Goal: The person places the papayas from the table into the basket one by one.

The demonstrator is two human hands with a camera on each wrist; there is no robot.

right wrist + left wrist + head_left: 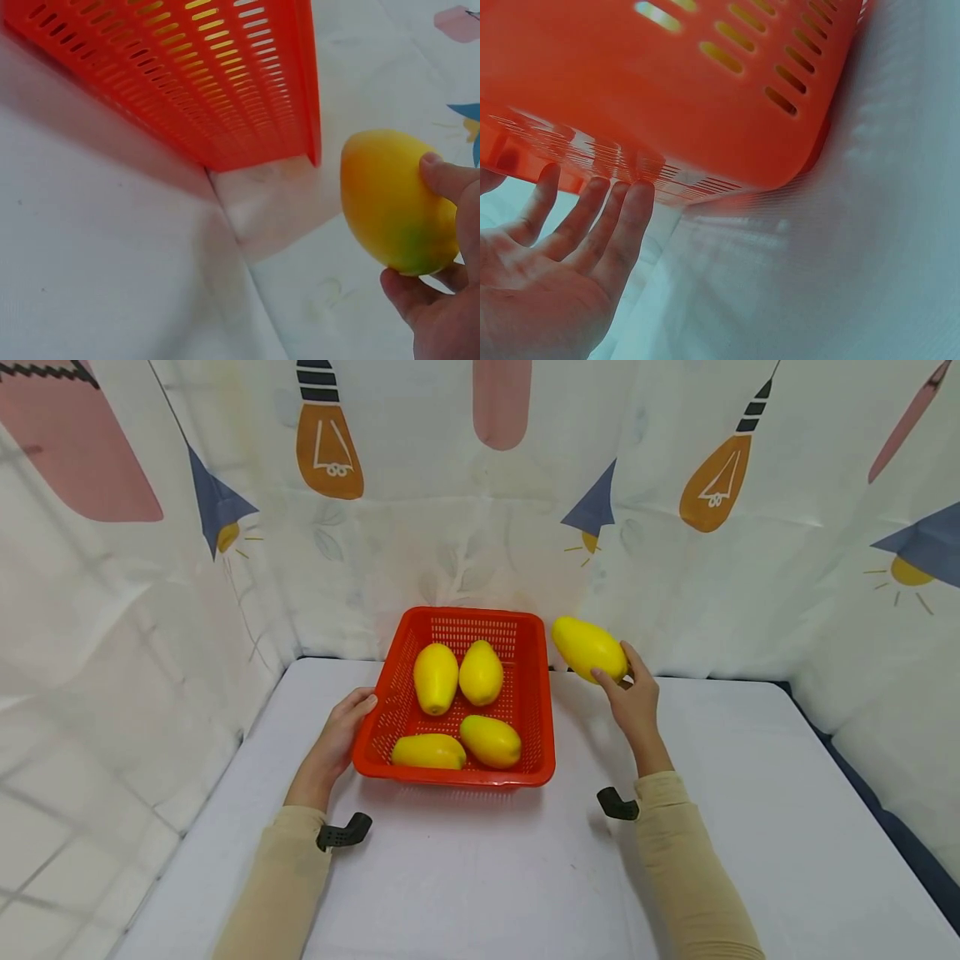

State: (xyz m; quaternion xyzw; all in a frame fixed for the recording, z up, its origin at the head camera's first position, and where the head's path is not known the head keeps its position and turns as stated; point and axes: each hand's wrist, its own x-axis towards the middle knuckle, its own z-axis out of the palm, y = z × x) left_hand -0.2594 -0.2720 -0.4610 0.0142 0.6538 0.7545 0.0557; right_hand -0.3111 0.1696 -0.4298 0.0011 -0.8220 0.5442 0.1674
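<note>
A red plastic basket [550, 718] with slotted walls stands at the back of the white table, with several yellow mangoes inside. Two of those mangoes, one of them the left mango [435, 679], lie toward the back; a front mango [491, 742] lies near another. My left hand [341, 735] holds the basket's left rim; in the left wrist view its fingers [634, 217] lie against the outer wall. To the right of the basket, my right hand [633, 697] grips a yellow mango [390, 199] with an orange blush and a green patch, thumb and fingers around one end.
The white table [487, 877] ends at the back against a hanging cloth [450, 527] printed with lamps and bulbs. More of this cloth hangs at the left and right sides. A black wrist mount [618, 804] juts inward from the right sleeve, another [345, 832] from the left.
</note>
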